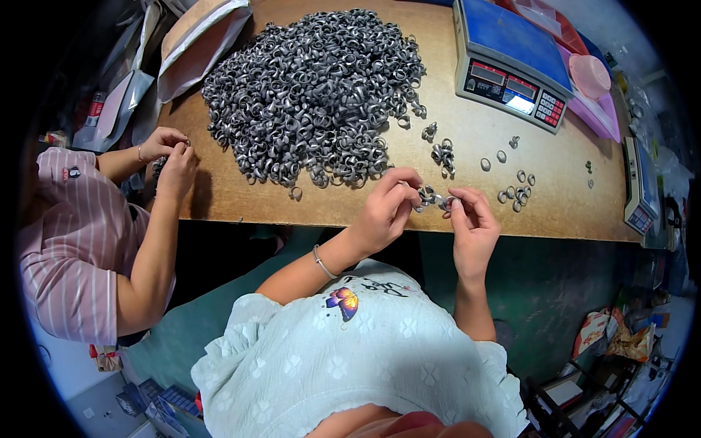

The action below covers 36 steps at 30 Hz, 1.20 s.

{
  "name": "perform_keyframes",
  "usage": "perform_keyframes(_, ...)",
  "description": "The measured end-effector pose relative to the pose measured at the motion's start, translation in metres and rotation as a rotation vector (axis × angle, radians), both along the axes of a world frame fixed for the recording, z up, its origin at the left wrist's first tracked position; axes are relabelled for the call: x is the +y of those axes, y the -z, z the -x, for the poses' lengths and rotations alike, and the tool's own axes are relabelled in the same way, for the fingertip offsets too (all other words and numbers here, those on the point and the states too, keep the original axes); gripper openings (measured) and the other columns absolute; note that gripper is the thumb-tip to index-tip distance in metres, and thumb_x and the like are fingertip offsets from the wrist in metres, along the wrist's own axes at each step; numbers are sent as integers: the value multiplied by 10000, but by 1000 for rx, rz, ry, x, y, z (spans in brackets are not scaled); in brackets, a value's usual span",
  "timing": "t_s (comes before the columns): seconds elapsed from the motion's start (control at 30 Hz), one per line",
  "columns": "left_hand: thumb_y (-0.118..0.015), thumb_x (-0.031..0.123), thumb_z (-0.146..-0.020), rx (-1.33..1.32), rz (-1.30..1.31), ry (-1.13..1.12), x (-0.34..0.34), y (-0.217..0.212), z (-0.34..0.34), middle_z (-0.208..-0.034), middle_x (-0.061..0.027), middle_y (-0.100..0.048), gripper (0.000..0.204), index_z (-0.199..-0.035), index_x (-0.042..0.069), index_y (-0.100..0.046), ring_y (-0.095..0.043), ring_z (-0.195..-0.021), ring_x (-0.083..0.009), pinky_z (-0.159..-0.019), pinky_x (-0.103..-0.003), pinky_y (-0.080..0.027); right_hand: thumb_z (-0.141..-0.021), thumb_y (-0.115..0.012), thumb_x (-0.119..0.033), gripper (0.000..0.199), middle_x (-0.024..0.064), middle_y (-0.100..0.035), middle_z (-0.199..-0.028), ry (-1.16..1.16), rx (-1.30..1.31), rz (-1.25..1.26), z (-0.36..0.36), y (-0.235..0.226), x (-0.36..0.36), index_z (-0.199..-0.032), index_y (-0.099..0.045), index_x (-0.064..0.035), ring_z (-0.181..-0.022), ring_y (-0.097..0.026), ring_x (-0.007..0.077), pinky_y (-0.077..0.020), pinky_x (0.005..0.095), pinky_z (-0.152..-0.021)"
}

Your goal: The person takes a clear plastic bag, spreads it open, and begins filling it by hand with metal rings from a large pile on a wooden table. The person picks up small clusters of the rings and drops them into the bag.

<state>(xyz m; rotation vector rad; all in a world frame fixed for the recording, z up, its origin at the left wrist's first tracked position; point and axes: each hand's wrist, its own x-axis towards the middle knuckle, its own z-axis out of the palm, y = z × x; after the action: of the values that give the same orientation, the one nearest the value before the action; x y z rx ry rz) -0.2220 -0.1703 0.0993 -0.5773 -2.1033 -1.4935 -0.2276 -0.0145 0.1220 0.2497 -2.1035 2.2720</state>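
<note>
Over wooden surface (321,210), near front edge, beside heaped grey rings (314,95), held a ring cluster (431,197) between tightly pinched left hand (385,210) and right hand (475,226), apparently picking it apart, probably needing gentle pulling next.

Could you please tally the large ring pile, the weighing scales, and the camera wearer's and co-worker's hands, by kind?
Large ring pile: 1
Weighing scales: 2
Camera wearer's hands: 2
Co-worker's hands: 2
Total: 7
</note>
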Motion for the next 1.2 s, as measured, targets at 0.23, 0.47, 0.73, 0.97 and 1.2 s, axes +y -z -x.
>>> perform_keyframes(0.23,-534,-93,-732,-472,-564,251,1,-8,-6,-1026,-139,-533,165,-853,14,-500,-560,-877,-222,-754,-313,-442,-833,-499,78,140,65,-498,-945,-52,-28,57,2,-3,1,-948,-577,64,-765,-538,89,-461,194,-654)
perform_keyframes(0.47,-625,-7,-737,-297,-73,200,-4,-14,5,-1030,-112,-560,97,-823,10,-585,-549,-911,-168,-769,-265,-438,-828,-510,74,127,70,-506,-929,-87,-23,53,2,-5,0,-934,-580,71,-749,-547,93,-465,201,-651)
perform_keyframes(0.73,-597,66,-822,-526,-812,284,8,10,9,-923,-82,-547,57,-835,13,-582,-539,-870,-148,-773,-281,-437,-859,-496,-12,83,90,-538,-845,-275,-451,316,7,18,1,-930,-511,27,-647,-558,114,-487,235,-526)
perform_keyframes(0.97,-534,179,-884,-1031,-1373,390,4,8,10,-994,-116,-576,172,-944,20,-556,-571,-917,-182,-829,-326,-483,-842,-403,-18,206,114,-534,-887,-191,-508,499,14,13,8,-1036,-463,20,-670,-551,187,-457,220,-519)
perform_keyframes(1.2,-521,166,-892,-1110,-1296,380,-3,10,4,-1047,-147,-565,178,-996,21,-526,-574,-871,-146,-776,-279,-491,-863,-398,18,205,69,-557,-902,84,-149,-277,39,38,60,-1013,-537,34,-624,-473,75,-383,203,-548)
